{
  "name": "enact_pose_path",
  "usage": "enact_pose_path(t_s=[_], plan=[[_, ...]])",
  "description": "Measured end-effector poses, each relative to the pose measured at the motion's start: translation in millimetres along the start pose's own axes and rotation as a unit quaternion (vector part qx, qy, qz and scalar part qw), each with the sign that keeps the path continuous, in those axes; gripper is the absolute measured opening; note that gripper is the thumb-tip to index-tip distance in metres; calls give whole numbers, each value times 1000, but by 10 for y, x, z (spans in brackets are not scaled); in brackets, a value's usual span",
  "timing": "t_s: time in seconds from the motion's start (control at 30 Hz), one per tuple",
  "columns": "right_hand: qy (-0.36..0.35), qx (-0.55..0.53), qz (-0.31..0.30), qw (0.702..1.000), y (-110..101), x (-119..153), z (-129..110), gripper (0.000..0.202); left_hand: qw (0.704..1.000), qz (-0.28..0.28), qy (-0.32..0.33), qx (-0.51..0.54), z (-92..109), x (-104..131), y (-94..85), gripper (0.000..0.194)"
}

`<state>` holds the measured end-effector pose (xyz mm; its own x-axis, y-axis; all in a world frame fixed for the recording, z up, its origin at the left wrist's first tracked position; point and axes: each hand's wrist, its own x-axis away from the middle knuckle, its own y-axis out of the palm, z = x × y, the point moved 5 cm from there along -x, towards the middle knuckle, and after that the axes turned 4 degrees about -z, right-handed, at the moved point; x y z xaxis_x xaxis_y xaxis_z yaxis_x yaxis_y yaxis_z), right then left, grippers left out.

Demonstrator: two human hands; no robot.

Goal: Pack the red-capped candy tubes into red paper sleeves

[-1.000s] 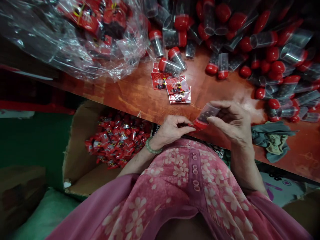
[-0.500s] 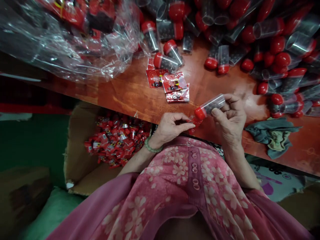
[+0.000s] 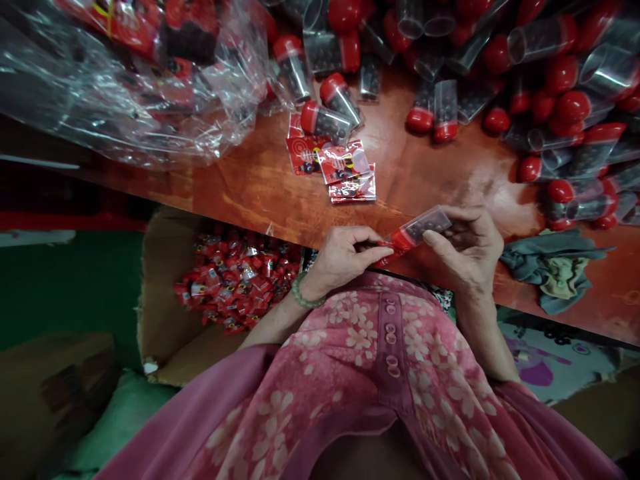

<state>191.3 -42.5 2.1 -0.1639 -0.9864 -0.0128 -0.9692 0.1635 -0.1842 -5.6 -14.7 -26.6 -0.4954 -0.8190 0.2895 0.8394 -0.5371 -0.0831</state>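
My left hand [image 3: 347, 258], with a green bead bracelet at the wrist, pinches a small red printed packet [image 3: 385, 259] by its edge. In my right hand [image 3: 467, 247] is a clear tube with a red rounded cap [image 3: 423, 225], held at its clear end between thumb and fingers. The tube tilts, its red end down to the left against the packet; whether that end is inside the packet I cannot tell. Several flat red packets [image 3: 345, 163] lie on the table just beyond, with two red-capped tubes resting by them.
A heap of red-capped tubes [image 3: 560, 133] covers the back right of the wooden table [image 3: 240, 180]. A clear plastic bag [image 3: 200, 120] with red packets lies at back left. Below left, a cardboard box [image 3: 165, 300] holds many filled red packets. A grey-green cloth [image 3: 555, 267] lies right.
My right hand has moved slightly down and right. The tube's red end has gone lower and now meets the packet in my left hand, which stays nearly still.
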Motion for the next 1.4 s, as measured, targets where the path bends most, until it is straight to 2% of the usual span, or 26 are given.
enact_pose_path(t_s=[0.2, 0.47, 0.67, 0.87, 1.03, 1.13, 1.23, 1.33, 1.4], plan=[[28, -24, -13, 999, 20, -1, 55, 25, 999, -29, 3, -28, 43, -42, 35, 26], [28, -40, 0, 999, 7, -24, 28, 25, 1000, -21, -17, 5, 34, -58, 17, 23], [36, -10, 3, 999, -11, -37, 18, 25, 999, -25, -20, 0, 19, -65, 15, 19], [51, -45, -5, 998, -48, -69, 89, 23, 999, -29, -16, -9, 11, -80, 5, 19], [48, -9, -42, 998, -116, -73, 94, 26, 999, -44, -13, -13, 17, -90, 8, 18], [34, 61, -97, 993, -126, -91, 29, 30, 998, -53, -10, -30, 33, -88, 20, 17], [22, 83, -147, 985, -79, -127, -46, 29, 997, -65, 0, -46, 59, -86, 33, 15], [31, 64, -150, 986, -30, -183, -90, 28, 995, -93, -5, -41, 72, -91, 52, 18], [13, 59, -157, 986, 2, -223, -134, 27, 993, -110, -17, -31, 71, -97, 58, 24]])
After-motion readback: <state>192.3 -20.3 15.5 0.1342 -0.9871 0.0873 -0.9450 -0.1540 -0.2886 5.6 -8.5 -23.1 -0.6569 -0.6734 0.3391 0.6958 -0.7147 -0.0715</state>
